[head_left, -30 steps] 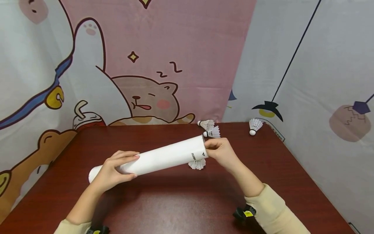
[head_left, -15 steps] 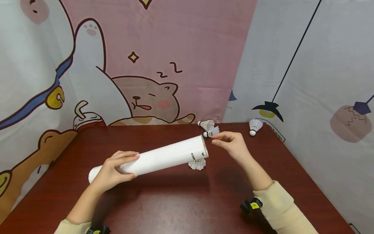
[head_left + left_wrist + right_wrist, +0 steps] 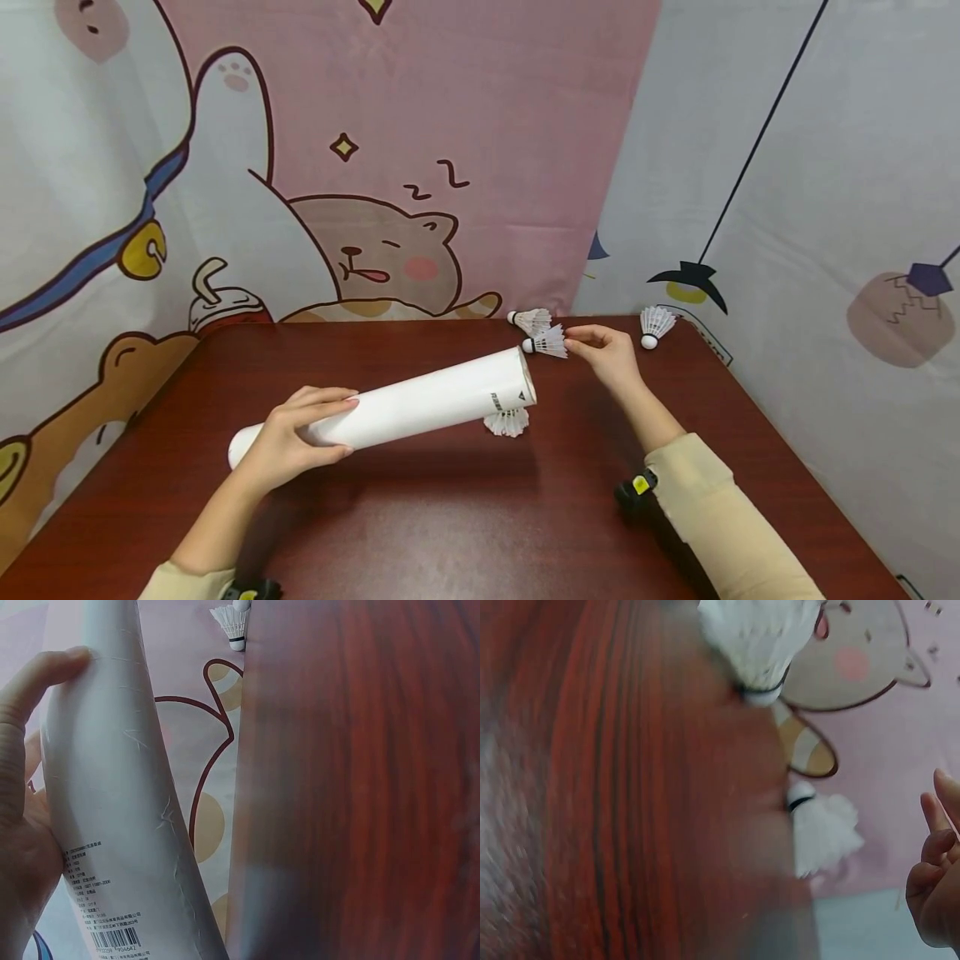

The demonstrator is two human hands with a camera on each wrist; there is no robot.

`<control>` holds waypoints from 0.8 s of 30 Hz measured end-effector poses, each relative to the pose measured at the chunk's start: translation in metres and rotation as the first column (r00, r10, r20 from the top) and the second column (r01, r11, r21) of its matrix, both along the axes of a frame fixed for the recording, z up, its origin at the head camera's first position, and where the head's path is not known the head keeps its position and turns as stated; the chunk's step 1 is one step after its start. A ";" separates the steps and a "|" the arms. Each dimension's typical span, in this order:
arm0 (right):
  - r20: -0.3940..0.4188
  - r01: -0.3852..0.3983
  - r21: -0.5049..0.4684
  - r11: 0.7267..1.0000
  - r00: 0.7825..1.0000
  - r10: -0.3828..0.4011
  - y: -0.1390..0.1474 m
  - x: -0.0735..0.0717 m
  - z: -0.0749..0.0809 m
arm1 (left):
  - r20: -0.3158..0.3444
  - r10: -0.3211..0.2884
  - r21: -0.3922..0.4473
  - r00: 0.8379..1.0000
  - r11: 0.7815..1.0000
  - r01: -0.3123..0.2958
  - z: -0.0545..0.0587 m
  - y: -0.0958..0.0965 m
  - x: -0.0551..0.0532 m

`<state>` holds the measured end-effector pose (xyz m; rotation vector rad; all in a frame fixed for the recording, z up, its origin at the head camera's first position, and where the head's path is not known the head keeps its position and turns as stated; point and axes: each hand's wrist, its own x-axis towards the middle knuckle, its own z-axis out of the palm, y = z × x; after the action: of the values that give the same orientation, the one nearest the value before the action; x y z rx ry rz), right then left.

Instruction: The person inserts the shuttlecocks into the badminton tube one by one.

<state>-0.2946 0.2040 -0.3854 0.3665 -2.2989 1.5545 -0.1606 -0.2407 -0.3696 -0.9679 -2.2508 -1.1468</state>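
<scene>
- Right hand (image 3: 609, 358) is meeting the far side's front shuttlecock (image 3: 551, 342) at its feathers; cannot tell whether it is pinching; light fingers should spare them
- Left hand (image 3: 288, 437) is gripping the white tube (image 3: 427, 396), nearer left; steadiness helps
- Back shuttlecock (image 3: 533, 319) is lying close; avoid nudging it

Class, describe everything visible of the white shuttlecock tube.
The shuttlecock tube is a long white cylinder, perhaps cardboard, with creases, print and a barcode; a dark triangle marks its right end. It slants up rightward in the head view, its left part gripped by the left hand. A shuttlecock shows beneath its right end; contact is unclear.
</scene>
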 end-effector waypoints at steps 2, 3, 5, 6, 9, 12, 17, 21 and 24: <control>0.006 0.031 0.017 0.999 1.000 -0.031 0.006 -0.013 -0.012 | 0.000 0.002 0.000 1.000 1.000 -0.002 0.000 0.000 0.000; 0.017 0.048 0.019 0.999 0.999 -0.048 0.009 -0.018 -0.018 | -0.006 0.002 -0.001 1.000 1.000 -0.002 0.000 0.000 0.000; 0.034 0.078 0.023 0.997 0.996 -0.078 0.011 -0.025 -0.025 | -0.018 0.001 -0.004 1.000 1.000 -0.001 0.000 0.000 0.000; 0.039 0.087 0.025 0.996 0.995 -0.088 0.012 -0.027 -0.028 | -0.020 0.000 -0.004 1.000 1.000 0.000 0.000 0.000 0.000; 0.079 0.106 0.016 0.994 0.991 -0.106 0.013 -0.033 -0.036 | -0.015 0.000 0.000 1.000 1.000 0.000 -0.001 0.000 0.000; 0.106 0.115 0.019 0.993 0.988 -0.116 0.012 -0.038 -0.043 | -0.004 0.001 0.002 1.000 1.000 -0.001 0.000 0.000 0.000; 0.143 0.126 0.012 0.992 0.982 -0.126 0.009 -0.043 -0.051 | -0.002 -0.001 -0.002 1.000 1.000 0.001 0.000 0.000 0.000; 0.164 0.135 0.002 0.991 0.977 -0.134 0.005 -0.043 -0.053 | -0.016 -0.004 -0.001 1.000 1.000 0.004 0.001 0.000 0.000; 0.177 0.157 -0.006 0.988 0.972 -0.154 0.003 -0.043 -0.055 | -0.013 -0.004 0.005 1.000 1.000 0.005 0.001 0.001 0.000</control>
<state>-0.3377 0.2073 -0.4405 0.0424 -2.3759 1.5863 -0.1603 -0.2401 -0.3686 -0.9762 -2.2354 -1.1441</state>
